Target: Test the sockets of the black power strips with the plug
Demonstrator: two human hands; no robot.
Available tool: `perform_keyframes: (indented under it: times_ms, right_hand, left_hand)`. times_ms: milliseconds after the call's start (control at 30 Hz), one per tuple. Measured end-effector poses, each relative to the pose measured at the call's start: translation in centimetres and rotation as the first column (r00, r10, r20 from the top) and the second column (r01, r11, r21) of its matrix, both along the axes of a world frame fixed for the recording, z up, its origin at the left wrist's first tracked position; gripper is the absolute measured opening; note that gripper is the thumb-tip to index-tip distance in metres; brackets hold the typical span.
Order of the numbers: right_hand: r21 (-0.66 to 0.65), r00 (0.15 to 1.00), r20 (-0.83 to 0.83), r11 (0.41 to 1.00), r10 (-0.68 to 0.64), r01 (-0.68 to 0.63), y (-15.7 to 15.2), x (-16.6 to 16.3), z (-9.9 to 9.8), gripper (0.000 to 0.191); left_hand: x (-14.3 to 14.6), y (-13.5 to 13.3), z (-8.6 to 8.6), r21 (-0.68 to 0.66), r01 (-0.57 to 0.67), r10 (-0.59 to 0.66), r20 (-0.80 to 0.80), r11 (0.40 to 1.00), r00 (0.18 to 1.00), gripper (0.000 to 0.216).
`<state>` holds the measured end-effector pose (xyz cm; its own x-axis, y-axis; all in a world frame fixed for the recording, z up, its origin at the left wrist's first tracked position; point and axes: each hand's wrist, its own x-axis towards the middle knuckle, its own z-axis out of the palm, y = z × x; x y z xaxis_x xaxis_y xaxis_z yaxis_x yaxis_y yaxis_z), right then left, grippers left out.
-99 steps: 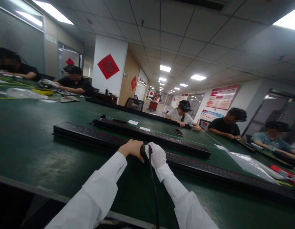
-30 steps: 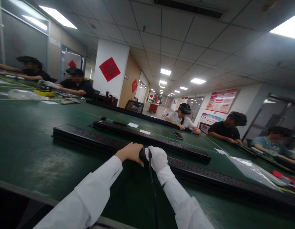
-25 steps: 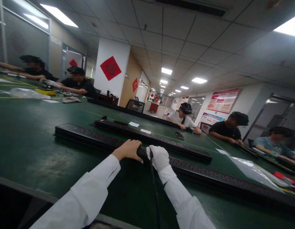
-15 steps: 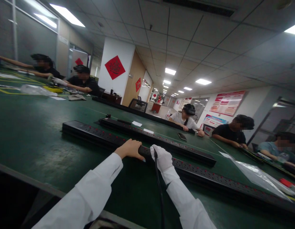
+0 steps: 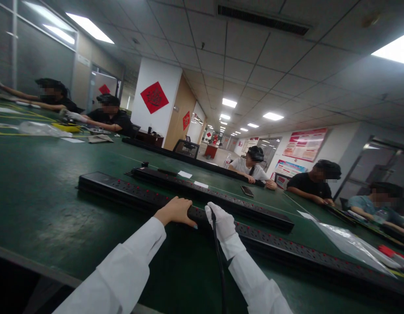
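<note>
A long black power strip [image 5: 123, 190] with rows of sockets and small red dots lies slantwise across the green table. My left hand [image 5: 176, 211], bare, is wrapped over the strip from the near side, thumb on its front edge. Just to the right, my right hand [image 5: 223, 220] wears a white knitted glove and is closed around the end of a black cable [image 5: 219, 261]. That hand is at the strip's top face; its fingers hide the cable's tip. The cable hangs down toward the near edge. Behind lies a second, shorter power strip [image 5: 215, 198].
White paper slips [image 5: 185, 174] and a phone [image 5: 247, 191] lie beyond the strips. A long black bar [image 5: 176, 158] runs along the far side. Clear plastic bags [image 5: 349, 244] lie at right, another bag [image 5: 41, 129] at left. Several people sit around the green table [image 5: 35, 187].
The view has tilted slightly, so the scene sits a little differently. Both hands keep their places on the strip and the cable.
</note>
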<state>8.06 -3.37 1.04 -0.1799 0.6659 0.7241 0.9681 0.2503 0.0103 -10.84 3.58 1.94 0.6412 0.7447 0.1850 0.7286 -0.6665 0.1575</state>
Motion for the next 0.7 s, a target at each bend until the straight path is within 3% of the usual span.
perform_keyframes:
  times_ms: [133,267,333,400,600,700]
  right_hand:
    - [0.053,0.994,0.108,0.998,0.015,-0.021,-0.4,0.5,1.6,0.032]
    - [0.208,0.998,-0.056,0.978,0.04,-0.027,-1.2,0.8,5.9,0.035]
    - [0.163,0.988,-0.137,0.986,0.068,-0.045,-1.4,0.3,7.7,0.034]
    - [0.033,0.977,-0.203,0.998,0.065,-0.059,-1.1,-0.5,8.5,0.033]
    - [-0.299,0.988,-0.152,0.954,-0.04,-0.007,1.3,-2.4,5.9,0.024]
    - [-0.301,0.99,-0.14,0.954,-0.03,-0.013,2.1,-2.5,4.6,0.026]
  left_hand:
    - [0.1,0.1,-0.2,0.017,-0.01,0.01,-0.001,1.0,1.0,0.074]
    - [0.1,0.2,-0.4,0.042,-0.002,0.002,-0.011,0.999,1.0,0.079]
    - [0.1,0.1,-0.4,0.05,0.003,-0.002,-0.011,0.999,1.0,0.08]
    - [0.1,0.2,-0.3,0.05,-0.01,0.01,-0.011,0.999,1.0,0.079]
    - [0.1,0.2,-0.4,0.042,-0.015,0.015,-0.001,0.999,1.0,0.075]
    - [0.1,0.1,-0.4,0.056,-0.014,0.013,0.006,0.998,1.0,0.074]
